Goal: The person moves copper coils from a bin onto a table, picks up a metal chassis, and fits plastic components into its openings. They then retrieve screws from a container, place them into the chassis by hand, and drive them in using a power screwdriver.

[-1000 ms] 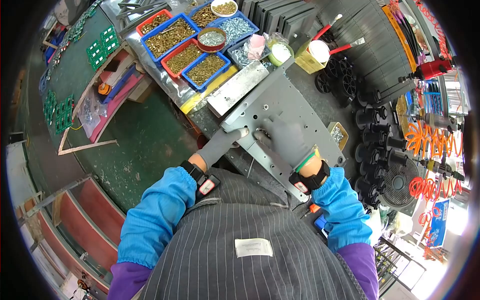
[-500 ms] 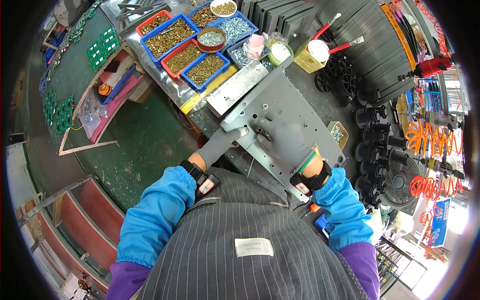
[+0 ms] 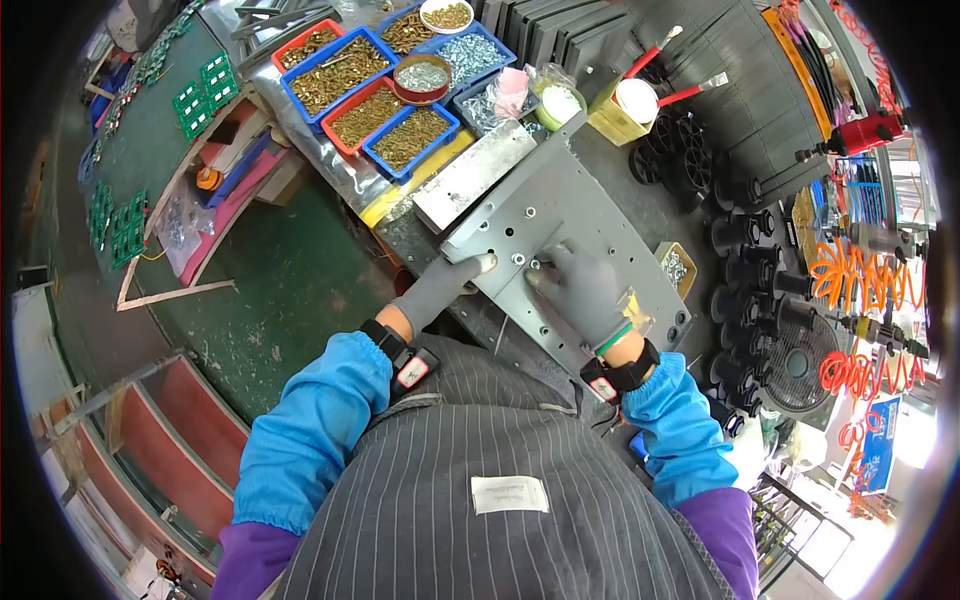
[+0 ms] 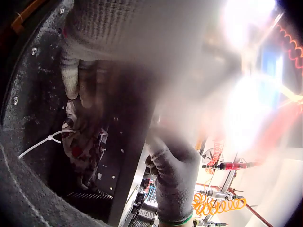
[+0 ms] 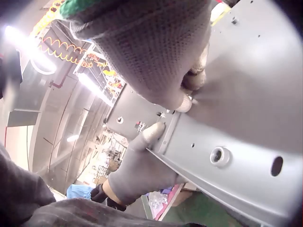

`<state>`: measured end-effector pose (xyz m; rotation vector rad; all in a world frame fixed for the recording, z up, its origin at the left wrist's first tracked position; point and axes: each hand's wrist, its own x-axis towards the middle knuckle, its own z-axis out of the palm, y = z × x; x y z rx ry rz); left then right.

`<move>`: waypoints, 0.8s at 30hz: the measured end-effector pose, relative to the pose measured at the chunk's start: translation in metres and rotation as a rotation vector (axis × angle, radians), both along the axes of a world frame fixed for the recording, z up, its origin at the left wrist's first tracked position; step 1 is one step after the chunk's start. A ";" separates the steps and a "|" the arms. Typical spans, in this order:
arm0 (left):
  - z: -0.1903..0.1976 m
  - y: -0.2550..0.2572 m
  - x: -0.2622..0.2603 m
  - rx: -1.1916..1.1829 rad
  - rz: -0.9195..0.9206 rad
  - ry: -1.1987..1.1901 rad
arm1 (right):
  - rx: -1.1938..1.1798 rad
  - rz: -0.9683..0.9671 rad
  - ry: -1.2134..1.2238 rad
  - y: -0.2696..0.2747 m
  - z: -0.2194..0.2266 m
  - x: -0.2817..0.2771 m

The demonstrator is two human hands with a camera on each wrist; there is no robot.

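Note:
A grey sheet-metal panel (image 3: 590,205) with holes and a folded edge lies at a slant before me. My gloved left hand (image 3: 440,285) grips its near left edge, thumb on top; the left wrist view shows its fingers (image 4: 70,82) underneath. My gloved right hand (image 3: 585,295) is low over the panel. In the right wrist view its thumb and curled fingers pinch a small metal fastener (image 5: 192,99) at the panel surface, mostly hidden by the fingertips. Just left of those fingertips sits a silver nut (image 3: 518,259), and another nut (image 3: 530,212) stands farther up the panel.
Beyond the panel lie a pale metal block (image 3: 475,178) and blue and red trays of screws, including a blue tray (image 3: 455,128). A yellow box (image 3: 612,125) holds red-handled brushes. At right are a small box of hardware (image 3: 690,284) and black spools (image 3: 735,275). Patterned cloth (image 4: 83,146) lies below the panel.
My right hand has shifted a little right and toward me along the panel, uncovering the silver nut that its fingers were on. The left hand keeps its grip.

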<state>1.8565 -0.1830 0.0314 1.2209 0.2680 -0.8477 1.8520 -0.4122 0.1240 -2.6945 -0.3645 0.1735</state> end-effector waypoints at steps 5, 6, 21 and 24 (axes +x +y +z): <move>-0.002 -0.002 -0.002 0.002 0.063 -0.056 | 0.068 -0.016 0.011 0.003 0.003 0.010; 0.001 -0.001 -0.001 0.005 0.066 -0.057 | 0.101 -0.023 0.056 0.006 0.007 0.016; -0.006 0.000 -0.001 0.037 0.009 -0.028 | -0.109 0.197 0.102 0.064 0.007 0.058; -0.001 0.000 -0.001 0.031 0.003 -0.038 | -0.061 0.245 0.014 0.060 0.000 0.057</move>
